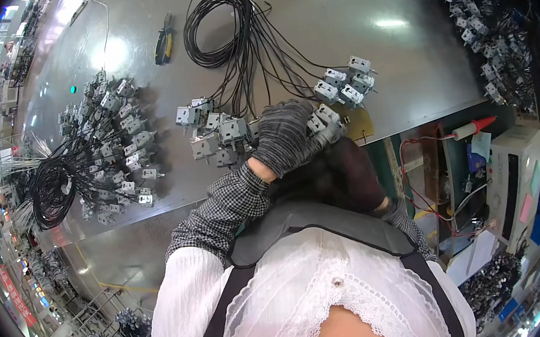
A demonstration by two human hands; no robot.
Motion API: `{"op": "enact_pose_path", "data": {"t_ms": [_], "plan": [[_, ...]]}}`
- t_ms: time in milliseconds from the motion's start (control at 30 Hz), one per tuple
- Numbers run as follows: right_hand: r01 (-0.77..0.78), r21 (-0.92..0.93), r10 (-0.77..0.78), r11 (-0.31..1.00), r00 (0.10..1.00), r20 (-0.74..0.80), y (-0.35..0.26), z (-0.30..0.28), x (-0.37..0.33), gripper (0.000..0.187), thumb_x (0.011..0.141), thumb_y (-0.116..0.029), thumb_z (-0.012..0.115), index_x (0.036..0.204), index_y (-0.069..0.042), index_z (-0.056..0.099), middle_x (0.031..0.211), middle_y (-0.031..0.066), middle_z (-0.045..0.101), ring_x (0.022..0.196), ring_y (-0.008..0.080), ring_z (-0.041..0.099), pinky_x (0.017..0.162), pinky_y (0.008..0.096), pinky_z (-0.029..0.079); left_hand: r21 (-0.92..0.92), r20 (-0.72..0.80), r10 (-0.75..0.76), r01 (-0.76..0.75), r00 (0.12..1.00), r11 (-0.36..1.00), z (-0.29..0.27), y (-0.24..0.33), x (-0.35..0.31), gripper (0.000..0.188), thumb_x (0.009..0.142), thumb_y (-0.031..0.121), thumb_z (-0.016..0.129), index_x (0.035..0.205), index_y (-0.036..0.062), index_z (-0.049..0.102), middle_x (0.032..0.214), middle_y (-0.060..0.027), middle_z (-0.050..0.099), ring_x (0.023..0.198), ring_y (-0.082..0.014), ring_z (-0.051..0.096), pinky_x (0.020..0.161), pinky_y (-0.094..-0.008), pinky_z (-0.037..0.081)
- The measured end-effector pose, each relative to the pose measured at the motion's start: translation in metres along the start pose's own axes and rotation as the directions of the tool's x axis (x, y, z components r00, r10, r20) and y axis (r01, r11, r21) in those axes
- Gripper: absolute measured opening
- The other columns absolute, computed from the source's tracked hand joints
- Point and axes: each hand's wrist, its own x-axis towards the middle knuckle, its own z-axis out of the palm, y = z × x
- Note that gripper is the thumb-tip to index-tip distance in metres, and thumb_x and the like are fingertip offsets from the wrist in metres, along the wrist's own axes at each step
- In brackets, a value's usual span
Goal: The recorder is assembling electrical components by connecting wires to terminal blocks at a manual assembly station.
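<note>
My left hand (285, 138), in a grey striped knit glove, reaches to the table's near edge with its fingers closed around a small grey metal box (324, 117). Similar boxes (220, 134) lie against the left side of that hand, and another cluster (348, 82) sits just beyond it to the right. Thin black cables run from these boxes up to a coiled cable bundle (223, 25). My right hand (356, 171), in a dark reddish glove, is low by the table edge in front of my body. Motion smears it, and its fingers cannot be made out.
Pliers (164, 43) with yellow-and-dark handles lie on the metal table (333, 14). A large pile of boxes (108, 133) with coiled cables (55, 191) is at left; more boxes (464, 10) line the right. A red-tipped probe (475, 127) and a pale instrument case (513, 163) stand right of the table.
</note>
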Motion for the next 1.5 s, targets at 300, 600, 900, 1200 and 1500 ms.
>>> {"op": "enact_pose_path", "data": {"t_ms": [300, 600, 900, 1200, 1500], "plan": [[-0.432, 0.608, 0.277, -0.666, 0.613, 0.740, -0.014, -0.004, 0.008, 0.041, 0.110, -0.044, 0.055, 0.126, -0.006, 0.059, 0.107, 0.0117, 0.070, 0.081, 0.0152, 0.062, 0.070, 0.0283, 0.053, -0.153, -0.247, 0.181, -0.223, 0.952, 0.963, -0.106, -0.096, 0.006, 0.070, 0.085, 0.019, 0.089, 0.145, 0.0026, 0.055, 0.137, -0.0166, 0.065, 0.122, -0.0302, 0.066, 0.105, -0.0413, 0.055], [-0.676, 0.663, 0.265, -0.322, 0.608, 0.748, -0.025, -0.019, 0.025, 0.048, 0.110, -0.045, 0.052, 0.130, -0.001, 0.055, 0.110, 0.0124, 0.068, 0.077, 0.0146, 0.059, 0.068, 0.0313, 0.053, -0.300, 0.311, -0.220, 0.315, 0.925, 0.901, -0.146, -0.161, -0.010, 0.049, 0.096, 0.015, 0.080, 0.139, 0.0038, 0.059, 0.114, -0.0109, 0.071, 0.104, -0.0176, 0.071, 0.093, -0.0328, 0.060], [-0.459, 0.746, 0.300, 0.482, 0.887, 0.352, -0.014, 0.000, 0.034, 0.044, 0.110, -0.036, 0.053, 0.133, 0.001, 0.057, 0.114, 0.0097, 0.067, 0.091, 0.0171, 0.064, 0.089, 0.0314, 0.052, -0.957, 0.003, -0.200, 0.060, 0.980, 0.284, -0.080, -0.014, -0.019, 0.053, 0.108, 0.036, 0.062, 0.149, 0.0044, 0.051, 0.141, -0.0175, 0.061, 0.119, -0.0222, 0.067, 0.098, -0.0355, 0.059], [-0.262, 0.539, 0.330, 0.801, 0.943, -0.031, -0.008, -0.008, 0.036, 0.038, 0.112, -0.025, 0.049, 0.133, 0.004, 0.061, 0.117, 0.0116, 0.067, 0.105, 0.0168, 0.065, 0.093, 0.0346, 0.054, -0.927, -0.336, -0.277, -0.264, 0.900, 0.267, 0.024, 0.007, 0.016, 0.068, 0.101, 0.016, 0.074, 0.158, 0.0088, 0.037, 0.135, -0.0104, 0.057, 0.111, -0.0145, 0.063, 0.092, -0.0301, 0.059], [-0.344, 0.900, 0.547, 0.268, 0.823, 0.152, 0.006, 0.002, 0.034, 0.040, 0.113, -0.029, 0.051, 0.137, 0.002, 0.059, 0.121, 0.0110, 0.067, 0.107, 0.0169, 0.065, 0.095, 0.0342, 0.053, -0.939, -0.243, -0.192, -0.180, 0.951, 0.293, 0.028, -0.009, 0.014, 0.063, 0.102, 0.020, 0.073, 0.154, 0.0029, 0.042, 0.133, -0.0114, 0.060, 0.119, -0.0190, 0.063, 0.100, -0.0340, 0.057]]}}
